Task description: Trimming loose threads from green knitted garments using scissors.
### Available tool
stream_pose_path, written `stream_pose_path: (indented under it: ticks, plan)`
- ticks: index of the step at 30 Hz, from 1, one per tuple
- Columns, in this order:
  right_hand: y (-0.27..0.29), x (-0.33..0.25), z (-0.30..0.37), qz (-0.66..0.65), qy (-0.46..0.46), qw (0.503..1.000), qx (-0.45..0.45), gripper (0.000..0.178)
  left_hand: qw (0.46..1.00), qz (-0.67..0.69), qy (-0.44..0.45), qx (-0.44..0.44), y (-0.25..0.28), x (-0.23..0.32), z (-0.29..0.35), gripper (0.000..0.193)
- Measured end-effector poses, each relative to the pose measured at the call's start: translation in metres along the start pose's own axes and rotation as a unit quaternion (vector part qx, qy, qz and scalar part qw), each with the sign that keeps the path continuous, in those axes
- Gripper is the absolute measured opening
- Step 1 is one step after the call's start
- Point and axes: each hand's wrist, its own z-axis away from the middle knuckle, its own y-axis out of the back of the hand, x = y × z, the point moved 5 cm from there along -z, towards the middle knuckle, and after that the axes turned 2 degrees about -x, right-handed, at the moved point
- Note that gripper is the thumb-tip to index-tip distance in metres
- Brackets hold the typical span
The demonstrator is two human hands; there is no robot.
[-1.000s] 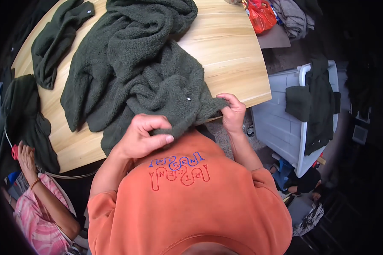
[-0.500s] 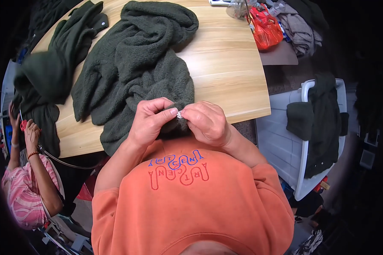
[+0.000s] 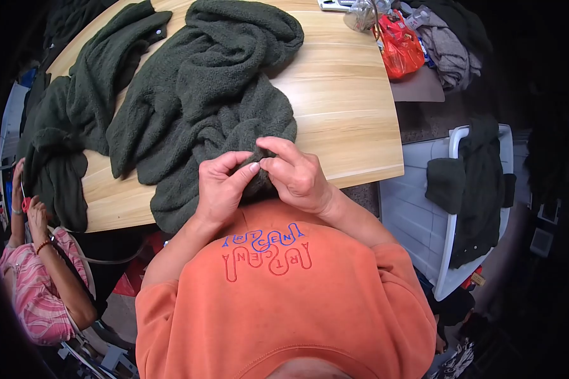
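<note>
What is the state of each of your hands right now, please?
Left hand: closed, pinching the dark green garment.
Right hand: curled at the same garment; whether it grips anything cannot be told.

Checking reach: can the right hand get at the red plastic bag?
Probably not without leaning: the red plastic bag lies far across the tabletop, and the right hand is occupied with the dark green fuzzy garment.

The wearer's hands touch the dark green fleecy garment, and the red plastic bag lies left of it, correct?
Wrong side: in the head view, the red plastic bag lies right of the dark green fleecy garment, which the left hand and right hand touch.
</note>
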Motion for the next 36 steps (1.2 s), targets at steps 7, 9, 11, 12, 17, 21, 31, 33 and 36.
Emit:
stream_pose_path:
  ticks: [7, 9, 11, 12, 17, 21, 31, 33, 36]
  plan:
    - [-0.01, 0.023, 0.006, -0.192, -0.104, 0.966, -0.135, 0.015, 0.993, -0.093, -0.066, 0.007, 0.005, -0.009, 0.002, 0.013]
    - [-0.011, 0.028, 0.008, -0.187, -0.14, 0.962, -0.14, 0.016, 0.992, -0.104, -0.074, 0.014, 0.005, -0.008, 0.001, 0.013]
    - [-0.012, 0.028, 0.008, -0.192, -0.228, 0.944, -0.139, 0.014, 0.99, -0.116, -0.083, 0.02, 0.006, -0.006, 0.0, 0.014]
    - [-0.014, 0.029, 0.009, -0.192, -0.228, 0.944, -0.139, 0.014, 0.983, -0.145, -0.108, 0.024, 0.006, -0.002, 0.0, 0.014]
    - [-0.022, 0.029, 0.014, -0.109, -0.18, 0.963, -0.167, 0.01, 0.956, -0.232, -0.178, 0.039, 0.004, 0.008, 0.003, 0.014]
    - [-0.02, 0.021, 0.013, -0.089, -0.178, 0.971, -0.132, 0.007, 0.932, -0.278, -0.228, 0.052, 0.0, 0.017, 0.005, 0.013]
    - [-0.017, 0.023, 0.02, -0.149, -0.24, 0.958, -0.057, 0.003, 0.845, -0.371, -0.379, 0.064, -0.012, 0.024, 0.009, 0.021]
    - [-0.016, 0.022, 0.019, -0.131, -0.225, 0.964, -0.055, 0.003, 0.829, -0.39, -0.396, 0.064, -0.013, 0.023, 0.008, 0.021]
    - [-0.019, 0.021, 0.016, -0.064, -0.21, 0.975, -0.037, 0.002, 0.794, -0.426, -0.428, 0.07, -0.015, 0.023, 0.006, 0.022]
